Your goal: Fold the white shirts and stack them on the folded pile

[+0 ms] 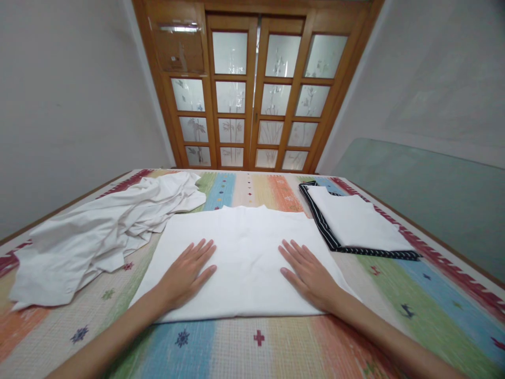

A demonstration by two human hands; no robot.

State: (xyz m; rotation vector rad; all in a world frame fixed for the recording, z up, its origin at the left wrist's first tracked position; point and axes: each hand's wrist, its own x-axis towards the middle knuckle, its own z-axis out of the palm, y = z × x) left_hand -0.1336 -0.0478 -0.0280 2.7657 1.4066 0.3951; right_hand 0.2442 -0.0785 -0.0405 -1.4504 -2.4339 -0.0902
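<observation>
A white garment [246, 263], perhaps a shirt, is spread flat in front of me, its lower edge straight and a small raised collar-like part at its far edge. My left hand [187, 276] lies flat on its left half, fingers spread and pointing away from me. On the right half rests my right hand [305, 276], palm down with fingers apart. Neither hand grips the cloth. The fabric between them shows faint creases.
To the left lies a crumpled white garment [106, 231]. On the right, a folded white garment [357, 218] sits on a folded black-and-white striped one [327, 234]. A colourful patterned cloth [258, 352] covers the bed-like surface. Beyond stand wooden glass-paned doors [252, 89], with walls on both sides.
</observation>
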